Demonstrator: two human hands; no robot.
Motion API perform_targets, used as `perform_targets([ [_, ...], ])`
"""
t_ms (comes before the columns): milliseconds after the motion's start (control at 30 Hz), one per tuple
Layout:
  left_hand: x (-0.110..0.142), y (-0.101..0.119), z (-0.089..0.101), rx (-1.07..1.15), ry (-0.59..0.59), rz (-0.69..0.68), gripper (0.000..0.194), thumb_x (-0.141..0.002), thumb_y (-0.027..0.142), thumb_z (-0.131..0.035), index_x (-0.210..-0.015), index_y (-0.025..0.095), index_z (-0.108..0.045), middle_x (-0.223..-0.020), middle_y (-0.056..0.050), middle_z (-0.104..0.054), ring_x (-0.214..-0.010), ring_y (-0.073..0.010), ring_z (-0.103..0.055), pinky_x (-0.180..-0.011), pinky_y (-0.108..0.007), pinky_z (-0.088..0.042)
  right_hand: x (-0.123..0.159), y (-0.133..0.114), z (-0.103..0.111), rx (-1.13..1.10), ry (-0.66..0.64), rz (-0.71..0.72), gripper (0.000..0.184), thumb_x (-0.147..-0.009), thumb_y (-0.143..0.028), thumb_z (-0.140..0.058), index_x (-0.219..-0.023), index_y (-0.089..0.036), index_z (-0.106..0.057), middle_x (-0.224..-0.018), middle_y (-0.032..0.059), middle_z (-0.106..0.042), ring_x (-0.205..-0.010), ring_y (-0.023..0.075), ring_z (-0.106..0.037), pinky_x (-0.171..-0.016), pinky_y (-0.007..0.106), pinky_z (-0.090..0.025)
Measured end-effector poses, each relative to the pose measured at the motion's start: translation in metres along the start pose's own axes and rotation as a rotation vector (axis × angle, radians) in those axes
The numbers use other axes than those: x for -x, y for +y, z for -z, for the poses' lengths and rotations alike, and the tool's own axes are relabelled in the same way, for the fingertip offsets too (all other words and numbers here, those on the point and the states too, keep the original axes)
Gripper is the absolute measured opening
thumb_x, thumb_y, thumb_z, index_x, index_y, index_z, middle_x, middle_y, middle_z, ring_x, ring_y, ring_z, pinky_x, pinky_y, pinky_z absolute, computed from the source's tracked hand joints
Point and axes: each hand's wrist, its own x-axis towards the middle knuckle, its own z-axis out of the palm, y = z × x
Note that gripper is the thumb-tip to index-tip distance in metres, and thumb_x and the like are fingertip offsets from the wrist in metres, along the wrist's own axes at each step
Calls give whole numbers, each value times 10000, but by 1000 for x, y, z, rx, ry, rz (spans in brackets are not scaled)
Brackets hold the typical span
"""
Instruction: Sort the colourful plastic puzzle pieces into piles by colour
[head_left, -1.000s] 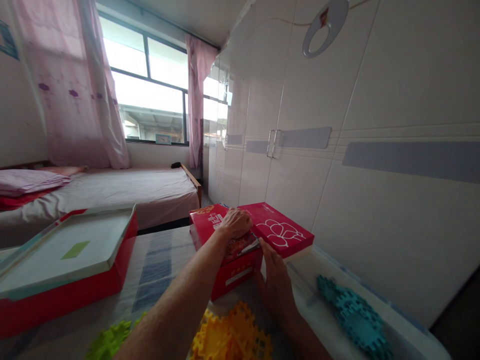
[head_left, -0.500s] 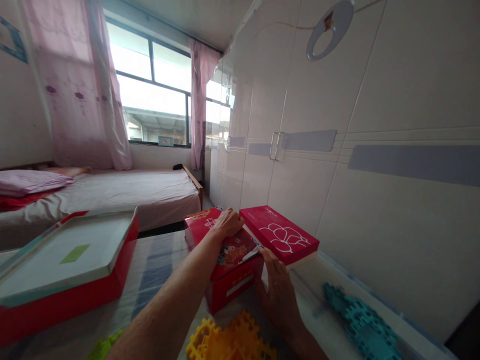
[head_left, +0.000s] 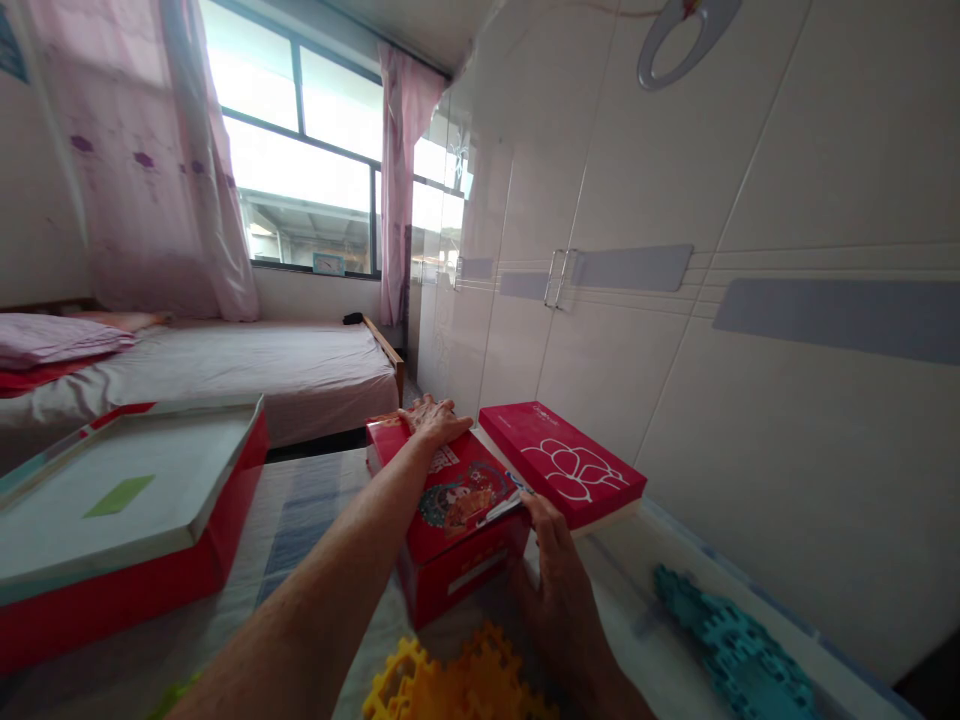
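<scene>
A red printed box [head_left: 457,515] stands on the cloth-covered surface in front of me. My left hand [head_left: 435,418] lies flat on the far end of its lid, fingers stretched out. My right hand [head_left: 555,555] rests against the box's near right corner, fingers together on the lid's edge. A flat magenta box with a white flower outline [head_left: 562,462] lies just to the right of the red box.
A large red open lid with white inside [head_left: 127,510] sits at the left. Yellow interlocking pieces [head_left: 457,685] lie near me, teal ones [head_left: 731,650] at the right in a clear bin. A bed [head_left: 225,365] and a white wardrobe [head_left: 675,280] stand behind.
My left hand has slid from the middle of the red box's lid to its far end. The right hand stays at the near right corner.
</scene>
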Motion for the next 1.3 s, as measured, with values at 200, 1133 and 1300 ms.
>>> perform_targets([
  [200, -4, -9, -2, -31, 5, -77, 553, -704, 646, -432, -1109, 314, -609, -1263, -121, -499, -1177, -370, -414, -929, -587, -305, 0, -2, 3, 11, -20, 1, 561, -890, -299, -428, -1409, -239, -224, -1414, 84, -346, -1309, 228, -324, -1051, 408, -368],
  [1133, 149, -26, 33, 1170, -292, 192, 420, -775, 396, -571, -1135, 221, -442, -1135, -86, -620, -920, -187, -630, -692, -270, -519, -2, -1, 3, 144, 57, -1, 616, -827, -156, -395, -1411, -181, -202, -1469, 101, -264, -1356, 217, -236, -1079, 415, -315],
  [1300, 132, -10, 16, 1220, -203, 132, 449, -780, 331, -565, -1171, 190, -397, -1100, -117, -625, -860, -188, -643, -736, -315, -522, -4, 5, 5, 309, 90, -4, 631, -799, -155, -420, -1405, -163, -243, -1459, 105, -299, -1362, 257, -200, -1079, 461, -269],
])
